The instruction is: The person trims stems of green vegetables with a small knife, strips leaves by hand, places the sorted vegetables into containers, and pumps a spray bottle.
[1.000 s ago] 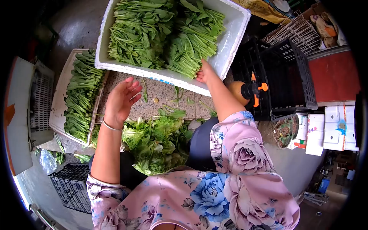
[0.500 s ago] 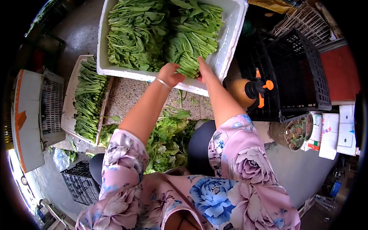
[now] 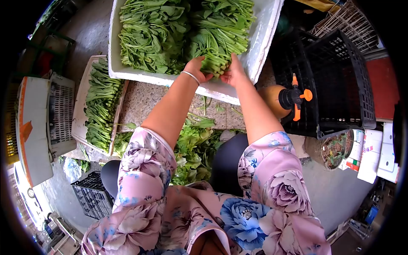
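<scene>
A white foam box at the top of the view holds leafy greens in two rows, with a row of greens on its left side. At the near end of the right row, a bunch of leafy greens lies with its cut stem ends toward me. My left hand, below a pale bangle, presses the bunch from the left. On the other side my right hand curls against the stems. Both hands are closed around the bunch; some fingertips are hidden.
Left of the box, a shallow foam tray holds more greens. Loose leaves are heaped between my knees. To the right stand an orange-nozzled spray bottle, black crates and a bucket of plant scraps.
My hands have moved slightly away from me, further over the box, and have closed in around the stem ends. The whole view has shifted a little.
</scene>
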The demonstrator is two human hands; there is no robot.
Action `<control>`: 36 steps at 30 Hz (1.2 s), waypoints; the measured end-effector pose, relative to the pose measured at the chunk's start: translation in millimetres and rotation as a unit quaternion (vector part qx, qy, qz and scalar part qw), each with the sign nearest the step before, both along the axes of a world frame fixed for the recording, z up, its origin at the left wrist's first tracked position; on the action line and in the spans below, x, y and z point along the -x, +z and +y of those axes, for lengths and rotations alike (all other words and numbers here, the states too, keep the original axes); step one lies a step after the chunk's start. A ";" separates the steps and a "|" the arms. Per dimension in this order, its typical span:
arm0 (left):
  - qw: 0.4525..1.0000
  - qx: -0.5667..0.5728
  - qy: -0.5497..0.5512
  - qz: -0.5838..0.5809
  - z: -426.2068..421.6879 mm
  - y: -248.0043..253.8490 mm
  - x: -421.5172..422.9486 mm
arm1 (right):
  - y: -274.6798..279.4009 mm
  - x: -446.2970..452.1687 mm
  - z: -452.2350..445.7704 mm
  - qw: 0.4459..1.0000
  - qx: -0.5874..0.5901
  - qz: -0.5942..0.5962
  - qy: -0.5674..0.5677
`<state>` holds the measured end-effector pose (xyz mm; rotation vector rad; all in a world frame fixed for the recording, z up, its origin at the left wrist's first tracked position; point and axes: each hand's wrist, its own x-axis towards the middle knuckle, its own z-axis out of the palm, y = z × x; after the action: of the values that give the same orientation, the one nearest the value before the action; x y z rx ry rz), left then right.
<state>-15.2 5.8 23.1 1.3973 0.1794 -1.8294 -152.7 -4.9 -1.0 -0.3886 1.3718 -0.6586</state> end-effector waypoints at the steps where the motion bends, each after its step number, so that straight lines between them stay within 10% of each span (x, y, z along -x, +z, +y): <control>1: 1.000 0.015 -0.006 -0.012 -0.5 0.5 0.8 | 2.1 -0.4 -0.5 1.000 -0.005 -0.019 -0.002; 13: 0.995 0.007 -0.072 -0.070 -7.3 -12.0 4.3 | 0.8 -10.6 -6.3 0.995 0.029 0.088 -0.029; 22: 0.975 0.103 -0.140 0.137 -12.7 -46.2 -8.8 | 13.3 -18.3 1.3 0.974 0.089 0.161 0.131; 26: 0.989 0.098 -0.086 -0.065 2.7 -26.8 0.2 | -21.0 -8.2 -7.4 0.939 0.175 0.247 0.165; 29: 0.987 0.076 -0.122 0.071 -5.8 -50.1 -3.5 | -64.7 -4.6 -31.4 0.830 0.396 0.373 0.123; 31: 0.971 0.125 -0.095 0.182 -1.2 -44.5 -7.5 | 25.3 -23.3 -6.9 0.928 0.205 0.263 0.163; 34: 0.974 0.125 -0.047 0.181 -2.4 -51.1 -6.4 | -83.4 -6.1 -46.7 0.810 0.445 0.341 0.171; 36: 0.973 0.134 -0.044 0.180 0.5 -44.6 -9.6 | -66.7 -9.0 -42.4 0.837 0.407 0.331 0.152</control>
<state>-5.5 6.3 -21.5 0.8935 0.0526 -2.0836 -143.6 -47.3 -67.8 -1.6149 1.5557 -0.8606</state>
